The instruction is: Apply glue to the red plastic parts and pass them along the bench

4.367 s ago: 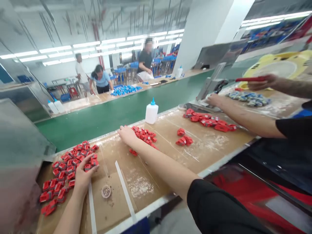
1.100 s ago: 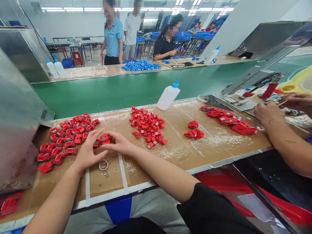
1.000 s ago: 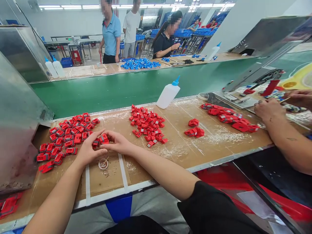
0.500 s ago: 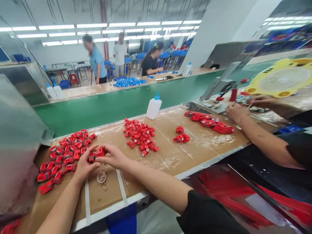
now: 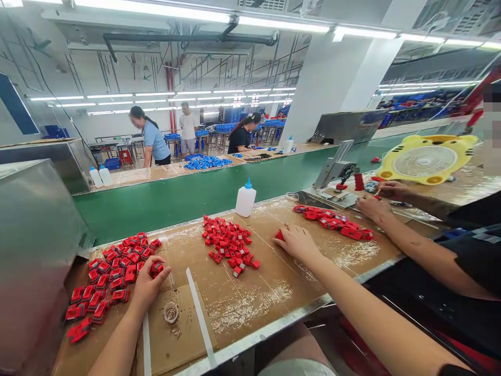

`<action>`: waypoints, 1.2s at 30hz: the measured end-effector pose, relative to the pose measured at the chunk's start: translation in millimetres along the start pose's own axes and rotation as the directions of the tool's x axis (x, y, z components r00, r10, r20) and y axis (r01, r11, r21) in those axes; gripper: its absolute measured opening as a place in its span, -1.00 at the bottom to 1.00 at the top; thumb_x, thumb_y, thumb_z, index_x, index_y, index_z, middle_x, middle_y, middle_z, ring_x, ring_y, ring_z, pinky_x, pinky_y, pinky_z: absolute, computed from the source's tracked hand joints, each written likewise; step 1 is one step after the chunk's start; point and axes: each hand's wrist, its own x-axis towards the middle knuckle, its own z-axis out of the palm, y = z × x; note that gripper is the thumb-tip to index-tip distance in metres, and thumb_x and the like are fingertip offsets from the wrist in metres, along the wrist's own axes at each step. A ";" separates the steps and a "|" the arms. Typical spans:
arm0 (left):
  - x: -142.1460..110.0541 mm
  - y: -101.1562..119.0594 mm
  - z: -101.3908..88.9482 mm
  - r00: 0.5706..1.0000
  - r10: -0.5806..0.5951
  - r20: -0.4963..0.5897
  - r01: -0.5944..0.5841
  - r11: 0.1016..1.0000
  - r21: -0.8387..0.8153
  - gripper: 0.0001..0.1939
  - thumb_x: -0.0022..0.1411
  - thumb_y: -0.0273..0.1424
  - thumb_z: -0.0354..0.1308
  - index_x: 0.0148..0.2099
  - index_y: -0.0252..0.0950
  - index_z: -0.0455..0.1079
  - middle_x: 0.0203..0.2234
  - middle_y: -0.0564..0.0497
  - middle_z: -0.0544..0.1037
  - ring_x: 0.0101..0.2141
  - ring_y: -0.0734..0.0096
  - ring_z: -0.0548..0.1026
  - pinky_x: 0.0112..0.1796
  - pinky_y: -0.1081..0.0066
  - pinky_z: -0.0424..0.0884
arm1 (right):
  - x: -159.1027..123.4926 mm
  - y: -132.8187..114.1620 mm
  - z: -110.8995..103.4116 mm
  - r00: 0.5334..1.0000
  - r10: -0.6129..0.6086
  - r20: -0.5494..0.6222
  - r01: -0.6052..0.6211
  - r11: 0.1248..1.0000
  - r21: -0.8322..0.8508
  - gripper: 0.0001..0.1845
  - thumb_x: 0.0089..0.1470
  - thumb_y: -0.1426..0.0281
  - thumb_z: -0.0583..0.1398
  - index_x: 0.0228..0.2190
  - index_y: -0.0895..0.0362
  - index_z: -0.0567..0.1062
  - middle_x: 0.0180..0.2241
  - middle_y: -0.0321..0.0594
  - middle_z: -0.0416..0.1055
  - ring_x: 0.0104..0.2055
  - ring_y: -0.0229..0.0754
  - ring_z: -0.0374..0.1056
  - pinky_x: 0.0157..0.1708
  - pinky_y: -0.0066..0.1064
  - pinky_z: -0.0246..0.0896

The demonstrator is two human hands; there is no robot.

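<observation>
Left forearm (image 5: 121, 331), bare, angles up from the lower edge of view; left hand (image 5: 147, 282) turned inward, thumb and fingers curled toward each other. Right forearm (image 5: 376, 308), bare, extends forward from lower right; right hand (image 5: 299, 243) palm down, back uppermost. Hands well apart.

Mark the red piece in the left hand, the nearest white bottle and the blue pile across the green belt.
Red piece (image 5: 156, 269): head view, exposed face.
White bottle (image 5: 245, 202): head view, body.
Blue pile (image 5: 208, 163): head view, middle.
</observation>
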 end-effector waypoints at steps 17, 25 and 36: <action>-3.7 -1.5 -9.8 0.994 0.023 0.102 -0.042 0.981 0.190 -0.53 0.22 -0.19 0.24 0.12 -0.26 0.37 0.06 -0.14 0.50 0.00 0.21 0.54 -0.02 0.28 0.48 | -95.6 -305.3 -51.8 0.406 -0.912 -0.055 0.700 0.271 0.660 -0.49 0.24 0.05 0.18 -0.58 0.15 0.44 -0.62 -0.28 0.36 -0.56 -0.29 0.14 -0.47 -0.40 -0.21; -6.3 -13.1 -4.2 0.986 -0.092 0.139 0.056 0.968 0.243 -0.35 0.12 -0.23 0.37 0.21 -0.23 0.28 -0.13 -0.02 0.58 -0.28 0.30 0.59 -0.20 0.30 0.52 | -96.5 -307.5 -34.4 0.309 -0.941 -0.139 0.676 0.114 0.728 -0.59 0.30 0.23 0.14 -0.56 0.13 0.40 -0.59 -0.32 0.32 -0.52 -0.30 0.12 -0.45 -0.40 -0.16; -4.7 -10.6 -6.1 0.974 -0.132 0.182 0.133 0.991 0.007 -0.40 0.02 -0.25 0.48 0.10 -0.26 0.43 -0.09 -0.10 0.61 -0.11 0.20 0.61 -0.06 0.20 0.57 | -84.1 -294.7 -37.8 0.438 -0.883 -0.167 0.292 -0.036 0.956 -0.55 0.25 0.25 0.14 -0.62 0.13 0.22 -0.62 -0.43 0.05 -0.56 -0.39 -0.03 -0.51 -0.46 -0.14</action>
